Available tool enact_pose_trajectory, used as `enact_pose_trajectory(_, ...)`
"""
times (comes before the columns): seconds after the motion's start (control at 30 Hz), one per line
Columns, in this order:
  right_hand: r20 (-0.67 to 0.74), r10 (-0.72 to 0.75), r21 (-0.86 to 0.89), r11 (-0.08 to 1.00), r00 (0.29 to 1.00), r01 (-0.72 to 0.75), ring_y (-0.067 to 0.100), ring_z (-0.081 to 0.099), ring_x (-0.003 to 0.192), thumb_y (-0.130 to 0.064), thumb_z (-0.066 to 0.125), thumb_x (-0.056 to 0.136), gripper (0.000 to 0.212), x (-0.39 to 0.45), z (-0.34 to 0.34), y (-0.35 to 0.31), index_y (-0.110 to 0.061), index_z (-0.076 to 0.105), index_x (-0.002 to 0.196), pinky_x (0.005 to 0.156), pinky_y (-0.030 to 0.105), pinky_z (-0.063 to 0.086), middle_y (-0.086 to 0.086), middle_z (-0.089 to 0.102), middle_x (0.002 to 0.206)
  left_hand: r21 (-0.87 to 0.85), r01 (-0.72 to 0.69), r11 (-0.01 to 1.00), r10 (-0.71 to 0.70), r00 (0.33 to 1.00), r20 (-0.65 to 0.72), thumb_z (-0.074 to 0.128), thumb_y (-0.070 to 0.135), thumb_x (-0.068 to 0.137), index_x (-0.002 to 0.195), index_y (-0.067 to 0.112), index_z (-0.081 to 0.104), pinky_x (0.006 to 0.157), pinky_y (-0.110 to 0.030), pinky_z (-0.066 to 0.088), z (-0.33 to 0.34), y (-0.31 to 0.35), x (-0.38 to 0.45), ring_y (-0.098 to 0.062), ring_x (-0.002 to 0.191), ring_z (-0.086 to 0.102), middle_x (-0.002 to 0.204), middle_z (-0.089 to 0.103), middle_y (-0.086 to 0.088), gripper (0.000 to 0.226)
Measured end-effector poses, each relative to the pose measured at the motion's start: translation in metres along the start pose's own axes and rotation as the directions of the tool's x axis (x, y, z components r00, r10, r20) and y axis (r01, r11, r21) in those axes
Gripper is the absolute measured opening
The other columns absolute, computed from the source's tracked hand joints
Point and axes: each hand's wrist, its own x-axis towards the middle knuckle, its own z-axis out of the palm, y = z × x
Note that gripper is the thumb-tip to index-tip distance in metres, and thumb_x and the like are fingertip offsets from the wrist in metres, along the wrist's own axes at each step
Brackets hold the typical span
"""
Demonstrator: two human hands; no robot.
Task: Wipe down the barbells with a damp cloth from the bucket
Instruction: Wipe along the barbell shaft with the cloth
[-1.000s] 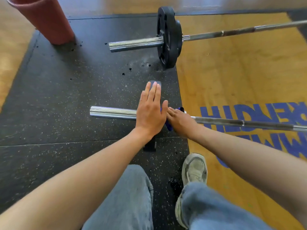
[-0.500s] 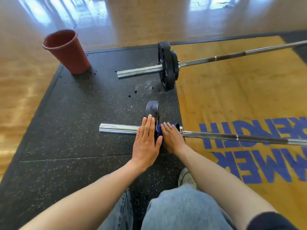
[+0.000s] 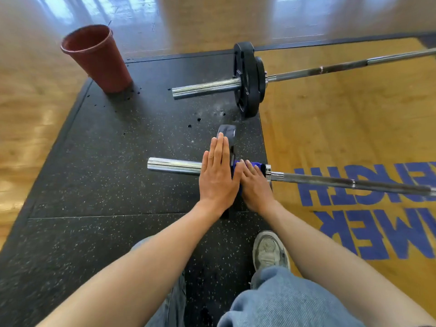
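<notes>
The left hand [image 3: 218, 175] lies flat with straight fingers held together, pressed against the outer face of the black weight plate [image 3: 227, 134] on the near barbell [image 3: 173, 165], its palm crossing over the chrome sleeve. Just beside it, thumb side touching, the right hand [image 3: 253, 185] presses a blue cloth [image 3: 256, 165] against the inner side of that plate where the bar meets it; its fingers lie over the cloth, mostly straight, and whether they curl round it underneath cannot be told. The plate stands on edge on the black speckled rubber mat [image 3: 106, 173], and the near barbell's thin shaft runs off to the right over the yellow wooden floor [image 3: 330, 128] with its blue lettering. A second barbell [image 3: 207, 88] lies farther away, roughly parallel, carrying its own black plates [image 3: 247, 79] that rest at the mat's right edge. The red bucket [image 3: 96, 59] stands upright at the far left corner of the mat, well apart from both hands, with dark wet spots on the rubber around its base and between the two bars. In the foreground are two bare forearms, blue jeans [image 3: 283, 300] and a grey sneaker [image 3: 269, 251] planted on the mat near the floor's edge
</notes>
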Motion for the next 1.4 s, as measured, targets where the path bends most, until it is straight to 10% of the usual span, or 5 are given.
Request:
enact_pose_trajectory(0.83, -0.243, 0.051, -0.018, 0.998, 0.969, -0.057, 0.035, 0.025, 0.152, -0.008, 0.052, 0.096, 0.064, 0.066, 0.022, 0.031, 0.002, 0.028, 0.156, 0.125, 0.048, 0.022, 0.023, 0.031, 0.161, -0.067, -0.058, 0.996, 0.041, 0.974, -0.224, 0.041, 0.036, 0.106, 0.161, 0.010, 0.025, 0.128, -0.045, 0.012, 0.032, -0.004, 0.083, -0.023, 0.158, 0.009, 0.169, 0.020, -0.006, 0.063)
enact_pose_trajectory(1.0, -0.198, 0.151, 0.004, 0.988, 0.969, -0.153, 0.029, 0.062, 0.119, -0.024, 0.048, 0.100, 0.026, 0.126, -0.010, 0.051, -0.009, 0.061, 0.117, 0.117, 0.043, 0.034, 0.012, 0.068, 0.121, -0.068, -0.065, 0.996, 0.049, 0.975, -0.218, 0.043, 0.038, 0.105, 0.161, 0.009, 0.026, 0.128, -0.046, 0.015, 0.033, -0.005, 0.118, -0.023, 0.158, 0.010, 0.169, 0.022, -0.005, 0.065)
enact_pose_trajectory(1.17, -0.289, 0.106, -0.016, 0.993, 0.952, -0.115, 0.035, 0.035, 0.147, -0.006, 0.068, 0.089, 0.071, 0.103, 0.017, 0.052, 0.003, 0.035, 0.152, 0.124, 0.047, 0.024, 0.023, 0.041, 0.155, -0.066, -0.027, 0.997, 0.009, 0.967, -0.254, 0.042, 0.034, 0.105, 0.160, 0.009, 0.026, 0.127, -0.047, 0.015, 0.033, -0.001, 0.142, -0.021, 0.157, 0.013, 0.169, 0.022, -0.006, 0.063)
enact_pose_trajectory(1.3, -0.197, 0.090, 0.006, 0.996, 0.976, -0.091, 0.033, 0.068, 0.103, -0.018, 0.056, 0.096, 0.013, 0.135, -0.015, 0.068, -0.010, 0.062, 0.105, 0.108, 0.046, 0.045, 0.013, 0.071, 0.105, 0.006, -0.076, 0.997, 0.076, 0.974, -0.215, 0.045, 0.041, 0.103, 0.160, 0.009, 0.028, 0.127, -0.047, 0.017, 0.041, -0.004, 0.138, -0.022, 0.157, 0.013, 0.168, 0.023, -0.005, 0.068)
enact_pose_trajectory(1.4, -0.196, 0.173, 0.042, 0.985, 0.965, -0.168, 0.030, 0.069, 0.085, -0.021, 0.048, 0.098, 0.013, 0.154, -0.028, 0.070, -0.015, 0.059, 0.095, 0.102, 0.042, 0.047, 0.007, 0.072, 0.086, -0.005, -0.065, 0.998, 0.062, 0.976, -0.208, 0.043, 0.044, 0.104, 0.160, 0.008, 0.028, 0.127, -0.046, 0.016, 0.041, -0.004, 0.157, -0.022, 0.158, 0.012, 0.168, 0.023, -0.005, 0.068)
